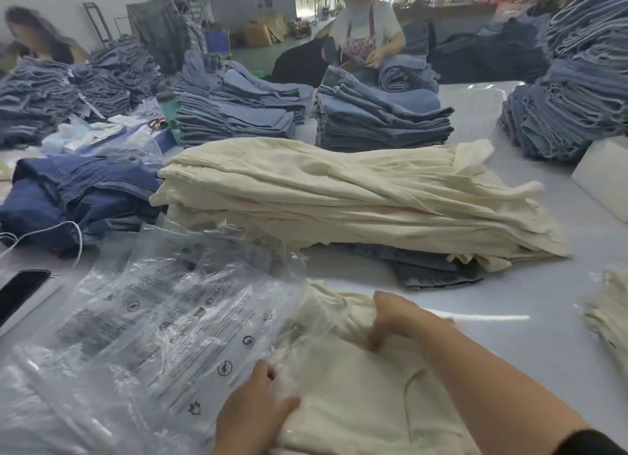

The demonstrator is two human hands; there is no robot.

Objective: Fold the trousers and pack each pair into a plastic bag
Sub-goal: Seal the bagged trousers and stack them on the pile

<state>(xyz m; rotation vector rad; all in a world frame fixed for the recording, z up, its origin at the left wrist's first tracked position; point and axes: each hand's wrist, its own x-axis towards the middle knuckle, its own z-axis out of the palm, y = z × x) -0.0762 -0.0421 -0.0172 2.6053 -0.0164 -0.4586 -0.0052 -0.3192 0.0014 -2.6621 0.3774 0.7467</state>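
A folded pair of cream trousers lies on the table right in front of me. A clear plastic bag with black printed symbols lies over its left end. My left hand grips the near left edge of the folded pair together with the bag's mouth. My right hand grips the far edge of the same pair, fingers curled into the cloth. Behind them rises a stack of unfolded cream trousers.
More clear bags pile up at the left. Blue jeans stacks fill the far table, dark denim lies left, bagged cream pairs sit at right. A black phone, a white box and two other people stand around.
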